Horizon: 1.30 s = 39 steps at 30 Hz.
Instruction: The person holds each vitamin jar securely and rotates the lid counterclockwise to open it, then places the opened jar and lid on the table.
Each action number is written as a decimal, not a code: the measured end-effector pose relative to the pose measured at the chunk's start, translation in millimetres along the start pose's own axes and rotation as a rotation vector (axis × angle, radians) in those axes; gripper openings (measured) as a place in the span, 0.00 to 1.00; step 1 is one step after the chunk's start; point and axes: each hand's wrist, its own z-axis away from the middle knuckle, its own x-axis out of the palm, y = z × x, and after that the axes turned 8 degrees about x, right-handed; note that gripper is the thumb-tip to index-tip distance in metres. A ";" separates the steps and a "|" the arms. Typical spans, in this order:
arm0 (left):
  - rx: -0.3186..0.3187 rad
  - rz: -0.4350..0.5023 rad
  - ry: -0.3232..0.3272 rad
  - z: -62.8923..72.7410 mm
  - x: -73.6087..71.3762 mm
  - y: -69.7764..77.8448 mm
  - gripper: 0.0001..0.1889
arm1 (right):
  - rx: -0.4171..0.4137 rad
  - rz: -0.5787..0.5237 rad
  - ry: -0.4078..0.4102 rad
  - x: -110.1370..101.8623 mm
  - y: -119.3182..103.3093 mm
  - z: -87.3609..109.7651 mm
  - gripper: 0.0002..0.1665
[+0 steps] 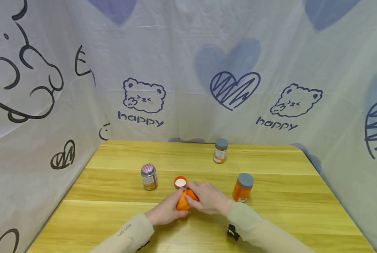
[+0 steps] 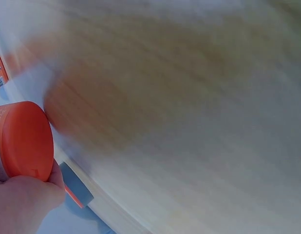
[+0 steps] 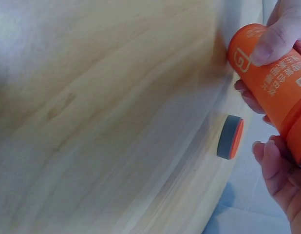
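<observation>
- On my left sleeve (image 1: pixel 125 234) runs small dark writing, too small to read surely.
- A jar (image 1: pixel 149 177) with a pinkish patterned top stands beyond my left hand (image 1: pixel 165 211), whose fingers wrap the orange bottle (image 1: pixel 183 203).
- The upturned lid (image 1: pixel 180 182), orange-rimmed with a white liner, lies just past my fingers.
- That bottle, tilted between my hands, bears a white logo and Chinese characters; its contents are hidden.
- My right hand (image 1: pixel 211 198) grips it too.
- Farther back stands a grey-capped bottle (image 1: pixel 220 151); a grey-lidded orange jar (image 1: pixel 243 188) is near my right wrist.
</observation>
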 end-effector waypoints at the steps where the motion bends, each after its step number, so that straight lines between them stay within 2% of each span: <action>1: 0.007 -0.006 0.006 -0.5 1.1 0.4 0.30 | 0.019 -0.016 -0.013 -1.2 -0.3 0.7 0.12; 5: 0.009 -0.033 0.029 -2.6 4.8 2.7 0.27 | 0.113 -0.069 -0.074 -7.6 -1.6 2.1 0.13; 10: 0.004 -0.061 0.052 -5.1 8.8 4.8 0.25 | 0.229 -0.115 -0.130 -15.5 -4.1 1.9 0.21; 14: 0.000 -0.063 0.073 -7.7 12.7 6.1 0.24 | 0.307 -0.175 -0.116 -22.4 -7.0 0.3 0.25; 19: -0.008 -0.087 0.093 -10.8 17.2 8.0 0.26 | 0.443 -0.251 -0.065 -34.6 -10.6 -1.5 0.23; 22: -0.009 -0.107 0.105 -11.2 19.3 8.5 0.28 | 0.532 -0.287 -0.086 -40.8 -11.0 -2.5 0.23; 25: -0.003 -0.131 0.126 -11.5 20.7 8.6 0.29 | 0.588 -0.287 -0.134 -45.0 -11.2 -3.4 0.26; 31: 0.006 -0.154 0.135 -13.9 20.1 8.5 0.27 | 0.654 -0.307 -0.213 -45.9 -10.3 -2.7 0.26; 39: 0.004 -0.152 0.128 -14.8 19.0 10.8 0.26 | 0.666 -0.387 -0.233 -45.9 -10.6 -1.7 0.22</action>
